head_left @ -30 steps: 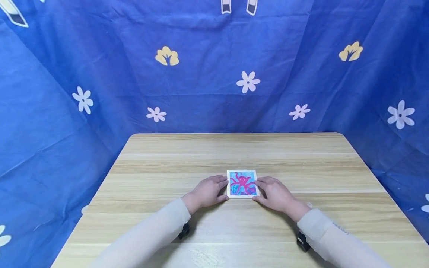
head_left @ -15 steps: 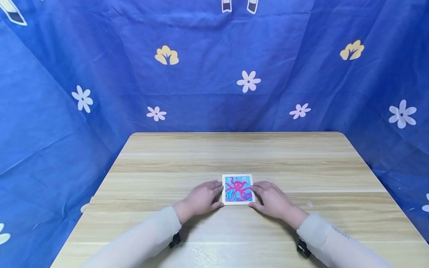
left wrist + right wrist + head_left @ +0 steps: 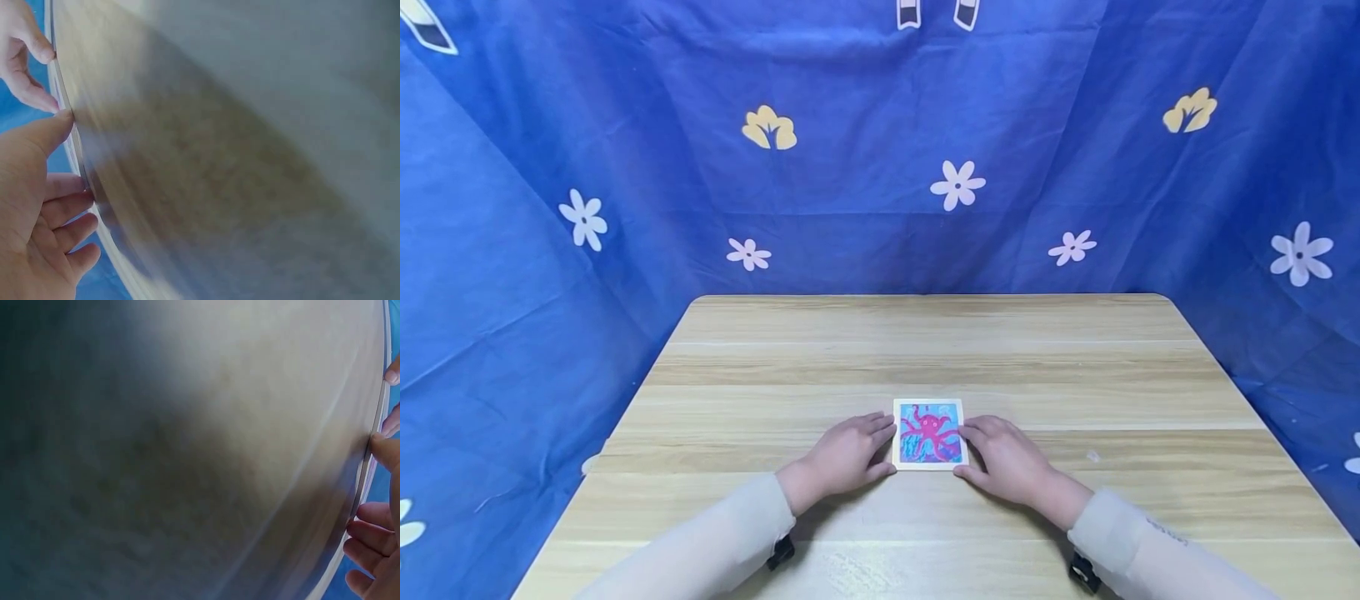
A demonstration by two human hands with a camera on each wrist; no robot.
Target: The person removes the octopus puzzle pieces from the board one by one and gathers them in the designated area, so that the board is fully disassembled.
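A flat, square, pale-bordered picture (image 3: 930, 434) lies on the wood-grained table (image 3: 880, 358) between the left hand (image 3: 842, 457) and right hand (image 3: 1013, 462), both spread wide, touching opposite edges.

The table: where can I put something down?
There's room on the table beyond the octopus picture, up to the blue curtain, and between the left hand and the table's left edge. It's crowded in the middle, where that hand and the right hand touch the picture.
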